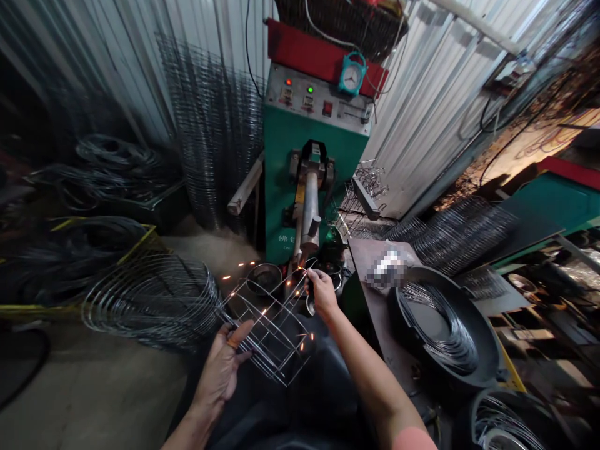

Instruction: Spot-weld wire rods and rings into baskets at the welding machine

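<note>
A rectangular frame of welded steel wire [269, 331] is held up in front of me, its far end at the lower electrode of a green spot-welding machine [316, 156]. My right hand [321, 294] grips the frame close to the silver electrode arm [309, 212]. My left hand [220, 369] holds the frame's near end, with fingers spread along the wires. Bright sparks scatter around the frame, and the exact weld point is hidden by my right hand.
A stack of wire rings [152, 300] lies to the left, and coiled wire [105, 169] sits behind it. To the right, a black pan [443, 331] holds wire rings on a metal bench [370, 269]. Wire mesh [215, 131] leans against the corrugated wall.
</note>
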`<state>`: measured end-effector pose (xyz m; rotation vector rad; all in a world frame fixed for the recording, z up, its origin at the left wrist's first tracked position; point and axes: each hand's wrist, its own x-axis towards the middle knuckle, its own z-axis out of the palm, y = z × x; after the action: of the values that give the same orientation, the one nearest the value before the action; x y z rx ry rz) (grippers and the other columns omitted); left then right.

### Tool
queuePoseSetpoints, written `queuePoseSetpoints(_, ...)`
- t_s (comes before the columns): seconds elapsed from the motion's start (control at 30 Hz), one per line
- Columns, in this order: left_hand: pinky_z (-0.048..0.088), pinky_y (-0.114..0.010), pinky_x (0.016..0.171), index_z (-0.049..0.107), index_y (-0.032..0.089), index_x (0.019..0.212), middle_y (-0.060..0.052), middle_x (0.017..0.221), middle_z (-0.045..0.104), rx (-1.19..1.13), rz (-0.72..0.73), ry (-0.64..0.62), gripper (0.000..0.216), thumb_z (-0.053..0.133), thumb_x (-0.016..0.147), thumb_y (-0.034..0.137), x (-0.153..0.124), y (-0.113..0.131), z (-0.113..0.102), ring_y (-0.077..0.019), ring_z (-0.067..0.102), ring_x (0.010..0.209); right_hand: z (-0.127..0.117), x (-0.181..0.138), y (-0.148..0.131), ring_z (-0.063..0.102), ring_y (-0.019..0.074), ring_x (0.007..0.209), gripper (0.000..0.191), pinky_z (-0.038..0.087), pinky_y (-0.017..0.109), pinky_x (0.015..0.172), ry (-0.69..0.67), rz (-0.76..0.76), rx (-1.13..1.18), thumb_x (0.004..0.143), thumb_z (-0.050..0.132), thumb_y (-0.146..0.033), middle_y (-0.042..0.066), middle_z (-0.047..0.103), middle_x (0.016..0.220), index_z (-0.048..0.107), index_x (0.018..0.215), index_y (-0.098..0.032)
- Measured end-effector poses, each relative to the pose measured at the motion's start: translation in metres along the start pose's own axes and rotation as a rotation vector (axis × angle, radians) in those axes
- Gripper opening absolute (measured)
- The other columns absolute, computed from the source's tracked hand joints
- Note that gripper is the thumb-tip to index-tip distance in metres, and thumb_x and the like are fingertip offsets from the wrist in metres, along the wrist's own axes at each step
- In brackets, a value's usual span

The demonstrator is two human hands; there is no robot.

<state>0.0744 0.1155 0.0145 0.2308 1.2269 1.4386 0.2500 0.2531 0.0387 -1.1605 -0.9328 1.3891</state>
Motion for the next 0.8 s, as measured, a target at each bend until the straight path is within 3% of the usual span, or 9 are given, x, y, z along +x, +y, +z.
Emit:
queuePoseSetpoints(0.1,0.048,-0.027,0.057,0.052,0.024,0.087,-0.002,0.093,0.062,-0.022,-0.012,0.043,0.049,0.078,0.048,0.036,-0.004,0.000,0.006,-0.0256,0.053,0.104,-0.016,-0.015,-0.004,0.048,0.0072,0.048,0.037,0.035,0.019,0.046,-0.094,0.035,-0.118,0.065,0.065,-0.050,-0.003,0.054,0.058,0.058,0.074,-0.015)
queuePoseSetpoints(0.23,0.048,-0.025,0.060,0.050,0.024,0.088,0.000,0.089,0.062,-0.069,0.060,0.052,0.049,0.077,0.048,0.031,-0.006,-0.009,0.007,-0.0221,0.057,0.098,-0.040,-0.059,0.000,0.056,0.0122,0.068,0.040,0.043,0.025,0.067,-0.405,0.078,-0.312,0.072,0.061,-0.051,0.001,0.062,0.072,0.061,0.092,-0.016)
queuePoseSetpoints(0.3,0.048,-0.025,0.060,0.049,0.024,0.087,0.000,0.087,0.062,-0.104,0.098,0.047,0.049,0.077,0.047,0.028,-0.006,-0.014,0.006,-0.0210,0.058,0.093,-0.044,-0.078,0.007,0.055,0.0136,0.073,0.038,0.042,0.027,0.072,-0.480,0.070,-0.384,0.075,0.059,-0.051,0.001,0.062,0.075,0.062,0.091,-0.017)
queuePoseSetpoints(0.43,0.049,-0.025,0.057,0.050,0.024,0.085,-0.001,0.091,0.061,-0.092,0.101,0.048,0.045,0.076,0.049,0.029,-0.005,-0.012,0.008,-0.0219,0.055,0.098,-0.037,-0.090,0.018,0.050,0.0121,0.065,0.038,0.040,0.025,0.065,-0.444,-0.015,-0.396,0.077,0.054,-0.055,-0.001,0.056,0.069,0.062,0.080,-0.018)
queuePoseSetpoints(0.63,0.052,-0.027,0.061,0.053,0.023,0.083,0.000,0.103,0.056,-0.051,0.076,0.070,0.034,0.073,0.057,0.031,-0.009,0.000,0.016,-0.0206,0.050,0.106,-0.029,-0.088,0.016,0.045,0.0113,0.062,0.038,0.037,0.023,0.060,-0.407,-0.081,-0.442,0.079,0.052,-0.055,-0.001,0.052,0.066,0.062,0.080,-0.018)
queuePoseSetpoints(0.8,0.051,-0.026,0.058,0.053,0.022,0.091,-0.003,0.101,0.060,-0.027,0.043,-0.028,0.041,0.075,0.056,0.028,-0.005,-0.003,0.017,-0.0206,0.056,0.097,-0.030,-0.085,0.018,0.049,0.0130,0.065,0.040,0.040,0.024,0.063,-0.357,-0.104,-0.475,0.080,0.050,-0.054,0.000,0.057,0.070,0.065,0.086,-0.018)
